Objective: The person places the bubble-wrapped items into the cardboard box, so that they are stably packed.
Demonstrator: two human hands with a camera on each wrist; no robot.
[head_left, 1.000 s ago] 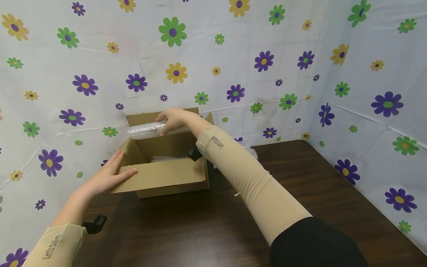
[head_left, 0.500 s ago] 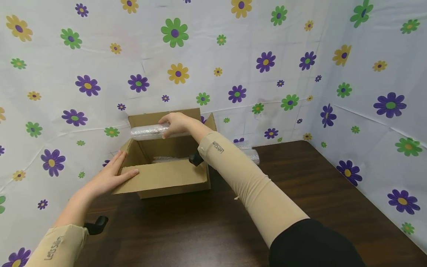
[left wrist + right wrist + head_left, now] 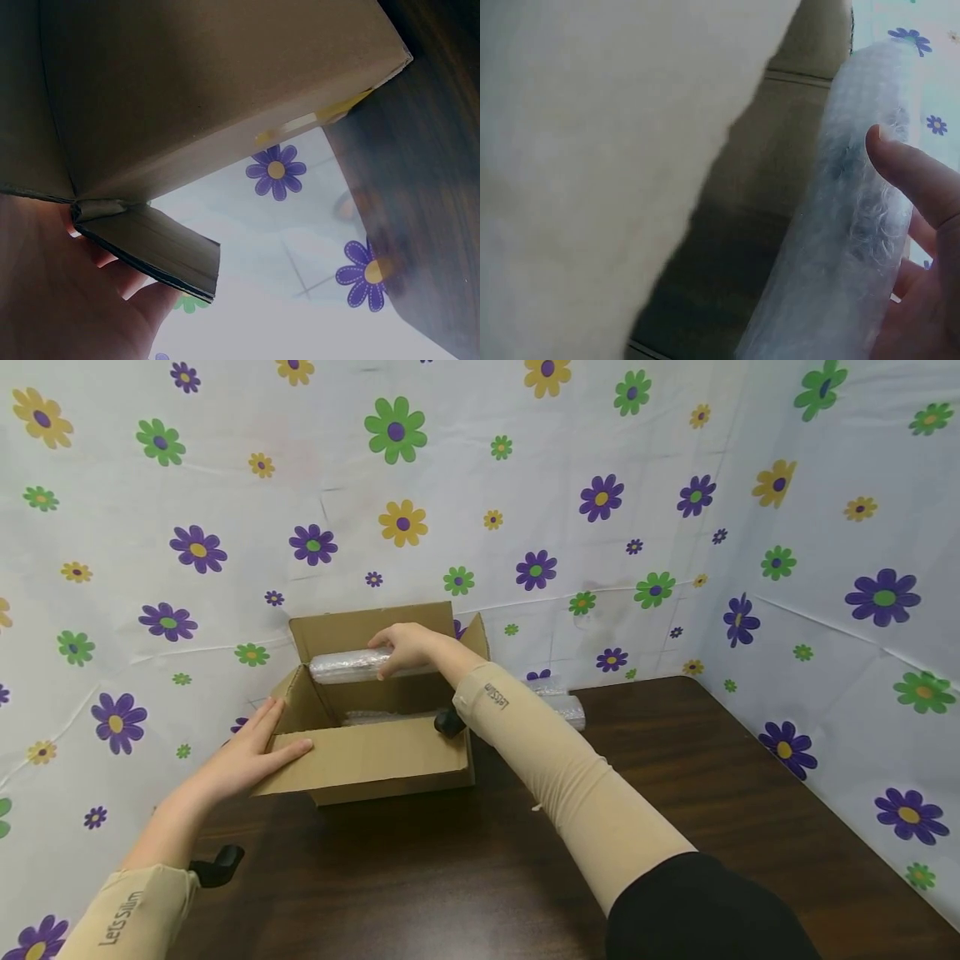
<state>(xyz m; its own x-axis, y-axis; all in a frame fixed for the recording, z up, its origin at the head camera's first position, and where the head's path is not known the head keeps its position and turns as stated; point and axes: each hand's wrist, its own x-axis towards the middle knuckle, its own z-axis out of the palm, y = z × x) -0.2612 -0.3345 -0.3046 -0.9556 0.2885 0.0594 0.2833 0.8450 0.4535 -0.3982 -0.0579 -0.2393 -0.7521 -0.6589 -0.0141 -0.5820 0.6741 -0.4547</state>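
An open cardboard box (image 3: 375, 760) stands on the dark wooden table (image 3: 675, 777) near the flowered backdrop. My right hand (image 3: 405, 647) grips a bubble-wrapped roll (image 3: 348, 666) and holds it level just above the box's opening, near the back flap. In the right wrist view my fingers (image 3: 922, 180) curl round the bubble-wrapped roll (image 3: 847, 240) beside the box's inner wall. My left hand (image 3: 243, 756) rests with straight fingers on the box's front left corner, thumb on the front flap. From the left wrist camera, the box flap (image 3: 150, 240) lies over my palm (image 3: 52, 300). Another wrapped piece (image 3: 375, 717) lies inside the box.
A second bubble-wrapped roll (image 3: 562, 706) lies on the table behind my right forearm, beside the box. The flowered cloth (image 3: 525, 485) closes off the back and right sides. Bare tabletop stretches in front and to the right of the box.
My right hand has lowered the wrapped roll and shifted it slightly right, closer to the box opening. The left hand has stayed on the box corner.
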